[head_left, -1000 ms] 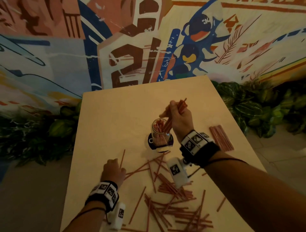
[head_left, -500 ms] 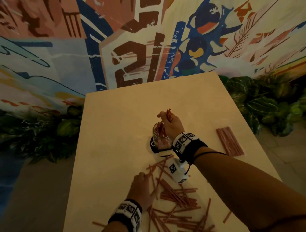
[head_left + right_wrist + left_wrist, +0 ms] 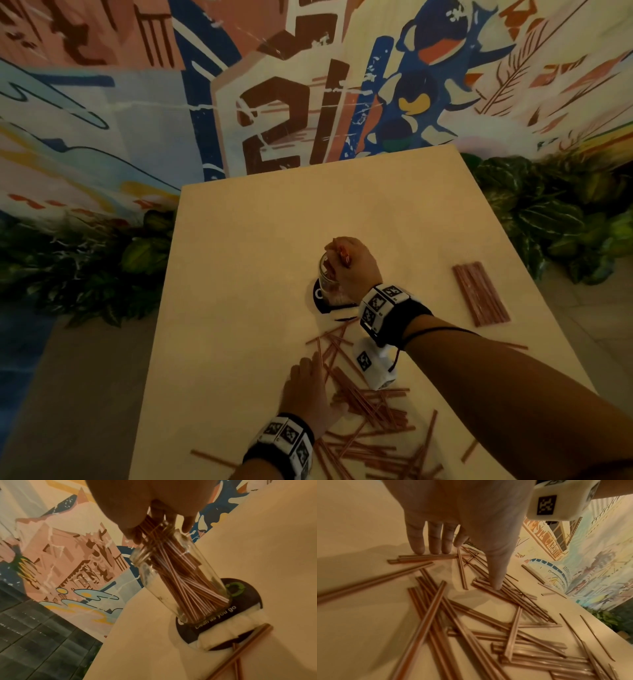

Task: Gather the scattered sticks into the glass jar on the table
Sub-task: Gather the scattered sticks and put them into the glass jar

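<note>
A glass jar (image 3: 327,282) (image 3: 181,582) stands mid-table on a black round sticker (image 3: 240,601), packed with thin reddish sticks (image 3: 173,566). My right hand (image 3: 347,260) (image 3: 154,524) is over its mouth, fingers curled round the tops of a bundle of sticks that reaches down into the jar. Nearer the front edge lies a loose heap of scattered sticks (image 3: 370,407) (image 3: 471,622). My left hand (image 3: 308,387) (image 3: 458,561) lies spread on the heap, straight fingertips (image 3: 435,547) pressing a few sticks, thumb on another cluster.
A neat row of sticks (image 3: 481,294) lies flat near the right table edge. The beige table (image 3: 260,260) is bare at its far half. Leafy plants (image 3: 555,219) line both sides below a painted wall. Stray sticks (image 3: 212,457) lie at the front left.
My right hand has gone down with the bundle until it sits at the jar's mouth. My left hand has slid right from the table's left part onto the heap.
</note>
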The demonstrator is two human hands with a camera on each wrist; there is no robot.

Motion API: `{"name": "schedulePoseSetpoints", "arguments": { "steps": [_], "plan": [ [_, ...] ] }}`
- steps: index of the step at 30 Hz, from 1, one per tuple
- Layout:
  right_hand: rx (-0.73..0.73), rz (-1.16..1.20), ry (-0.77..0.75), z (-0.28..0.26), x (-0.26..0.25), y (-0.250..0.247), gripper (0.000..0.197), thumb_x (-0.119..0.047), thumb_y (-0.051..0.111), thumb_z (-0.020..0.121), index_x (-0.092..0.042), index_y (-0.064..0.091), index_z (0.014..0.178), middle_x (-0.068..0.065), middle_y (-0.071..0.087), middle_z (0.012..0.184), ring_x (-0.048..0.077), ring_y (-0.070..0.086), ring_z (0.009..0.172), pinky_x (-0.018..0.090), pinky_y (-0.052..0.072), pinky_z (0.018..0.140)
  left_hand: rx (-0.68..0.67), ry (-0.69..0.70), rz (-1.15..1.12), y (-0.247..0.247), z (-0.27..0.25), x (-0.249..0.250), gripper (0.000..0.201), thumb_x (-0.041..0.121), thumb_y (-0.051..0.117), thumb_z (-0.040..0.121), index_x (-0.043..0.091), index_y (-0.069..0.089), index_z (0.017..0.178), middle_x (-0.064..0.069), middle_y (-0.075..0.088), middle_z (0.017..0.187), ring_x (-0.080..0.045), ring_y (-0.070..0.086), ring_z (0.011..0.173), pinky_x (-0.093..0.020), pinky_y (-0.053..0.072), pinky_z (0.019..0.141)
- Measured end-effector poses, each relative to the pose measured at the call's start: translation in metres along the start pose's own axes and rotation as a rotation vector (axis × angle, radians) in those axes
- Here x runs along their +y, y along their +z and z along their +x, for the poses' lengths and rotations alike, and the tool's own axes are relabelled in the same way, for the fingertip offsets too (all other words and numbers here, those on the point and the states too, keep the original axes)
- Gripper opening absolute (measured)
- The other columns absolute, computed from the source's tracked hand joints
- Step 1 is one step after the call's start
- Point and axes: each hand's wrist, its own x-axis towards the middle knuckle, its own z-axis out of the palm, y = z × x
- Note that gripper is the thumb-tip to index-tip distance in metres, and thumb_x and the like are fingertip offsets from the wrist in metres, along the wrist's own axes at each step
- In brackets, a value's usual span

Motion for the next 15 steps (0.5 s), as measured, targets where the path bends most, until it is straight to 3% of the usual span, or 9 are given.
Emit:
{"name": "schedulePoseSetpoints", "arguments": {
  "steps": [3, 5, 7, 10, 12, 15],
  "plan": [
    [-0.103, -0.112, 0.069, -0.004, 0.005, -0.003, 0.051, -0.046, 0.056, 0.085, -0.033, 0.045, 0.133, 0.002, 0.033, 0.149, 0.025, 0.030, 0.137, 0.046, 0.029, 0.112, -0.025, -0.005, 0.021, 0.000, -0.003, 0.007, 0.107, 0.064, 0.059, 0.073, 0.013, 0.003, 0.149, -0.009, 0.019, 0.146, -0.030, 0.024, 0.133, -0.040, 0.032, 0.107],
    [-0.164, -0.136, 0.080, -0.011, 0.006, -0.010, 0.074, -0.059, 0.056, 0.079, -0.035, 0.026, 0.143, 0.002, 0.019, 0.156, 0.025, 0.016, 0.143, 0.051, 0.020, 0.115, -0.025, 0.025, 0.028, 0.004, -0.003, 0.009, 0.103, 0.063, 0.059, 0.073, 0.014, 0.008, 0.148, -0.009, 0.022, 0.144, -0.029, 0.026, 0.130, -0.040, 0.033, 0.106],
    [-0.160, -0.083, 0.066, -0.019, 0.011, -0.020, 0.084, -0.061, 0.056, 0.078, -0.033, 0.016, 0.146, 0.002, 0.015, 0.157, 0.024, 0.012, 0.144, 0.052, 0.017, 0.116, -0.009, 0.064, 0.019, 0.009, -0.002, 0.009, 0.095, 0.057, 0.060, 0.076, 0.019, 0.009, 0.147, -0.008, 0.024, 0.142, -0.029, 0.028, 0.127, -0.040, 0.034, 0.104],
    [-0.090, -0.029, 0.051, -0.038, 0.039, -0.043, 0.066, -0.050, 0.049, 0.088, -0.025, 0.024, 0.145, 0.005, 0.026, 0.153, 0.023, 0.024, 0.139, 0.044, 0.023, 0.113, -0.027, 0.119, 0.027, 0.013, -0.005, 0.012, 0.085, 0.044, 0.057, 0.084, 0.024, 0.006, 0.148, -0.006, 0.024, 0.141, -0.029, 0.028, 0.126, -0.038, 0.034, 0.105],
    [-0.100, -0.231, 0.105, -0.057, 0.077, -0.065, 0.050, -0.037, 0.045, 0.094, -0.022, 0.035, 0.140, 0.007, 0.034, 0.149, 0.026, 0.032, 0.135, 0.042, 0.029, 0.110, -0.032, 0.150, 0.058, 0.018, -0.008, 0.014, 0.075, 0.039, 0.054, 0.089, 0.024, 0.009, 0.148, -0.007, 0.025, 0.140, -0.028, 0.030, 0.126, -0.037, 0.034, 0.105],
    [-0.252, -0.610, 0.307, -0.093, 0.133, -0.093, 0.051, -0.022, 0.041, 0.094, -0.023, 0.028, 0.143, 0.004, 0.023, 0.155, 0.027, 0.024, 0.140, 0.044, 0.027, 0.112, -0.024, 0.185, 0.035, 0.025, -0.012, 0.017, 0.057, 0.023, 0.047, 0.095, 0.023, 0.022, 0.145, -0.006, 0.027, 0.141, -0.026, 0.031, 0.126, -0.035, 0.038, 0.104]
  ]
}}
